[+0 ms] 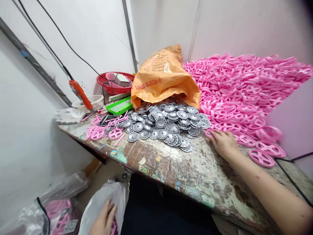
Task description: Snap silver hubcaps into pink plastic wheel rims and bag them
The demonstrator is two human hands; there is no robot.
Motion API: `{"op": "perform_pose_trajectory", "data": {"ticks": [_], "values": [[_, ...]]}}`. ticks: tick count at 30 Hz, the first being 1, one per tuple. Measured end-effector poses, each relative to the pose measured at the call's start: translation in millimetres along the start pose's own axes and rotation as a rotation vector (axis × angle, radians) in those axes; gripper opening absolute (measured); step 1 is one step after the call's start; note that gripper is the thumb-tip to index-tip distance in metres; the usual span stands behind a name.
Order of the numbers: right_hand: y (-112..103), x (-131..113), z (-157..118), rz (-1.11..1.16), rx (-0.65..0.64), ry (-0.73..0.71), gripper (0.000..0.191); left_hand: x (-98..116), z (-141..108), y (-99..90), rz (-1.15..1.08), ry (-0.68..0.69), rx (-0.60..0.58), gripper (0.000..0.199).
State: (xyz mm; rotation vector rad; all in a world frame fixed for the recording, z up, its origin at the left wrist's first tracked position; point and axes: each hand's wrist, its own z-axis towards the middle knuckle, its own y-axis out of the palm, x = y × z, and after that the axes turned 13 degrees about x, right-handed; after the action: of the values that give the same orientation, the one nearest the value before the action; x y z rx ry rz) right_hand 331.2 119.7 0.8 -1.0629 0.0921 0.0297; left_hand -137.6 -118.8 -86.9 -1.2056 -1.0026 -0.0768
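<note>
At the left edge of the pink heap, my right hand (224, 143) has its fingertips closed on a pink ring (209, 133) lying on the worktable (195, 171). Just left of that hand, grey slotted discs (162, 133) spill from the mouth of an orange sack (163, 76). Low in the view, my left hand (105, 218) is at the mouth of a white plastic bag (97, 202), its fingers slightly apart and nothing seen between them. Some pink parts (113, 227) show inside the bag.
Pink spoked rings (234, 88) are piled high against the wall. Farther left are pink sticks (117, 122), a green tray (119, 106), a red basket (99, 80), a white basket (99, 101) and a hanging orange electric screwdriver (81, 94). A clear bag (29, 217) sits low on the left.
</note>
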Motion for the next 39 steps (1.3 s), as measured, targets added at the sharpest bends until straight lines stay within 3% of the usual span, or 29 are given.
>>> {"op": "perform_pose_trajectory", "data": {"ticks": [3,6,7,9,11,13,16,21,26,29,31,35,37,39], "values": [[-23.1,-21.0,-5.1,0.075,-0.021,0.058,0.04,65.9,-6.8,13.1,-0.292,-0.038,-0.078,0.049],[-54.5,-70.0,-32.3,0.427,-0.088,0.095,0.044,134.3,-21.7,28.7,-0.665,0.013,-0.295,0.053],[-63.3,-90.2,-45.6,0.561,-0.083,0.041,0.045,154.3,-26.9,34.5,-0.79,0.024,-0.396,0.057],[-75.1,-128.4,-72.3,0.775,-0.028,-0.233,0.038,186.2,-34.4,45.3,-0.985,0.038,-0.537,0.063],[-79.0,-155.6,-89.2,0.913,0.012,-0.445,0.029,204.5,-36.2,52.7,-1.067,0.0,-0.539,0.057],[-76.5,-169.1,-87.4,0.99,-0.077,-0.504,0.027,209.0,-33.1,55.3,-1.082,-0.085,-0.467,0.046],[-62.0,-174.8,-51.7,0.908,-0.249,-0.375,0.031,199.7,-26.1,52.0,-1.11,-0.199,-0.371,0.041],[-15.9,-186.7,13.7,0.403,-0.066,-0.204,0.026,188.7,-22.1,46.1,-1.059,-0.308,-0.365,0.044],[8.3,-190.5,21.9,0.399,-0.072,-0.162,0.022,195.1,-19.1,45.3,-1.055,-0.337,-0.398,0.039],[-4.0,-180.0,12.5,0.469,-0.107,-0.149,0.017,198.0,-16.7,44.8,-1.045,-0.38,-0.419,0.039],[-21.2,-169.6,0.5,0.654,-0.176,-0.082,0.024,199.5,-16.2,44.5,-1.037,-0.383,-0.454,0.04],[-60.3,-147.9,-33.4,1.143,-0.347,0.248,0.036,203.4,-17.5,44.8,-1.023,-0.31,-0.458,0.038],[-74.0,-140.3,-49.7,1.182,-0.331,0.349,0.039,206.4,-18.8,46.0,-0.997,-0.279,-0.41,0.037],[-80.5,-137.0,-63.7,1.158,-0.279,0.351,0.039,210.1,-21.3,47.7,-0.981,-0.255,-0.398,0.037]]}}
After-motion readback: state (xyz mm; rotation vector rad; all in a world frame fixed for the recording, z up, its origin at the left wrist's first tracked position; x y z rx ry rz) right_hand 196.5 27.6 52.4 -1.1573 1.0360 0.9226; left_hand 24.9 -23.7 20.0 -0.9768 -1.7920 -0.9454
